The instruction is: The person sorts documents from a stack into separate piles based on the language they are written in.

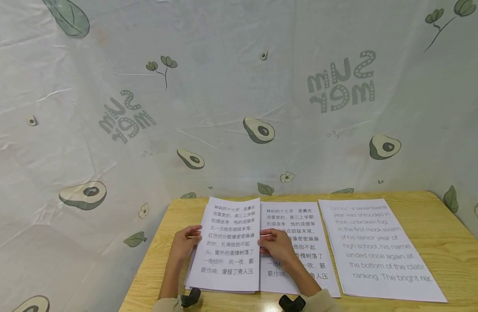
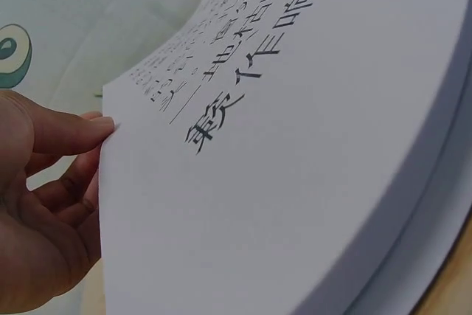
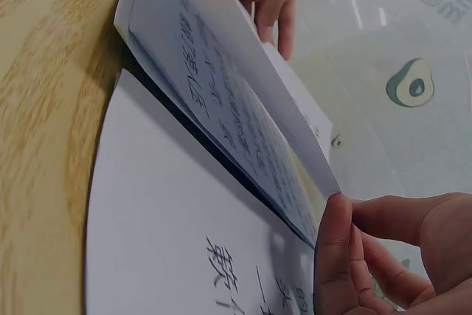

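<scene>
A white sheet of paper (image 1: 231,242) printed with Chinese text is held by its two side edges, raised off the pile of paper (image 3: 228,116) below it. My left hand (image 1: 184,245) pinches its left edge, thumb on the printed face in the left wrist view. At the right edge, my right hand (image 1: 279,247) pinches the sheet between thumb and fingers, as the right wrist view shows. That hand is over the middle paper stack (image 1: 293,284), which bears the same kind of Chinese text and is partly hidden by it.
To the right lies another stack of paper (image 1: 391,290) printed with English text, slightly fanned. All the paper is on a wooden table (image 1: 430,242). Behind the table hangs a pale cloth (image 1: 223,95) with avocado and leaf prints.
</scene>
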